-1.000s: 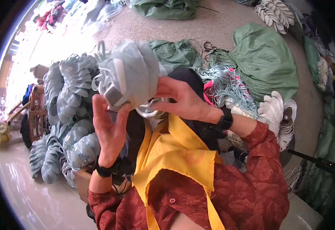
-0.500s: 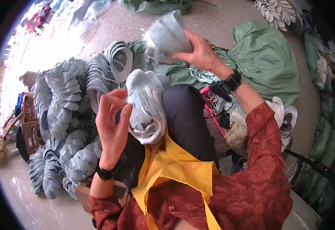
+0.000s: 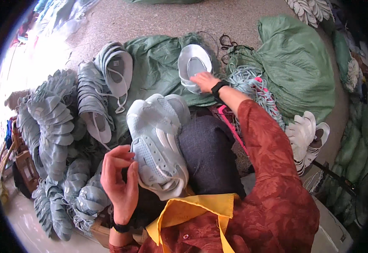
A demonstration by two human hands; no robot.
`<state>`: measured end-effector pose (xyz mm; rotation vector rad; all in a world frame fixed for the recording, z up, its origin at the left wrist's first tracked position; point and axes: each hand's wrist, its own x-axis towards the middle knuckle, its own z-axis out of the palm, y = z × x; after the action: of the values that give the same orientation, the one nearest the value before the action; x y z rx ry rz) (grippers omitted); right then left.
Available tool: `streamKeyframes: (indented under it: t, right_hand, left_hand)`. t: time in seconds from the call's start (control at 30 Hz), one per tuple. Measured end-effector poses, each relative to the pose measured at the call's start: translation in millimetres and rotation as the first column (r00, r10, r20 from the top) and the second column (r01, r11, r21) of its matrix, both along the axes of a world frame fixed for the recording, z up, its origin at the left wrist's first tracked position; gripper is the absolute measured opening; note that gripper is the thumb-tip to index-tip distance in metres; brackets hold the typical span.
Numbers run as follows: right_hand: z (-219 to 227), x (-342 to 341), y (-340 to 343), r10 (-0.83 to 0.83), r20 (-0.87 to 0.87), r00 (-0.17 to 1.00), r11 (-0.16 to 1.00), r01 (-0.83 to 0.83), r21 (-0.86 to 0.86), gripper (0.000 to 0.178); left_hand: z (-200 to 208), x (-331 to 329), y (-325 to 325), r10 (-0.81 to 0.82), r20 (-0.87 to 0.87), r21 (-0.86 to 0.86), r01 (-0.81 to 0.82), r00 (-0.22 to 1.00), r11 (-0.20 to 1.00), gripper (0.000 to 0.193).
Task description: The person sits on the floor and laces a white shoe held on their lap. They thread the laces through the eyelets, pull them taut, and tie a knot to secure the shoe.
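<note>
On the green woven sack ahead of me stands a pale grey-blue shoe upper (image 3: 185, 59), its opening facing up. My right hand (image 3: 207, 81) grips the near edge of that upper, with the fingers partly over its rim. Across my lap lie more grey-blue shoe uppers (image 3: 156, 152), bunched together, with lace holes showing on the top one. My left hand (image 3: 120, 181) is beside their left edge, thumb and curled fingers apart, with nothing visible in it.
Stacked grey-blue uppers (image 3: 51, 122) fill the left side, and a nested row (image 3: 93, 92) stands nearer the middle. Light laces (image 3: 249, 82) lie on the right by a pink strip (image 3: 232, 128). Beyond are a bulging green sack (image 3: 297, 67) and white shoe parts (image 3: 302, 137).
My right hand has brought the upper it held in the air down onto the green sack. The left hand stays near the lap pieces, and the view has shifted.
</note>
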<state>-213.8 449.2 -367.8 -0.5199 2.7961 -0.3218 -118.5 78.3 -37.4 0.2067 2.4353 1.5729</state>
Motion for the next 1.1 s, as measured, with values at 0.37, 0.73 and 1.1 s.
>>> streamKeyframes:
  t: [0.37,0.73,1.1]
  right_hand:
    - [-26.3,-2.1,-48.0,-0.087,-0.148,0.985,0.983,0.109,0.148,0.024]
    - [44.3,83.7,-19.5,-0.445,-0.198,0.873,0.821,0.309,-0.480,0.022]
    - [-15.7,122.7,92.8,-0.700,-0.190,0.689,0.711,0.698,-0.086,0.010]
  left_hand:
    - [-2.2,0.6,5.4,-0.022,-0.034,-0.064,0.020,0.999,0.998,0.012]
    - [-6.7,5.3,6.2,-0.017,-0.073,-0.077,0.011,0.997,0.997,0.012]
    - [-8.4,5.4,6.0,-0.002,-0.062,-0.037,0.000,0.998,0.999,0.014]
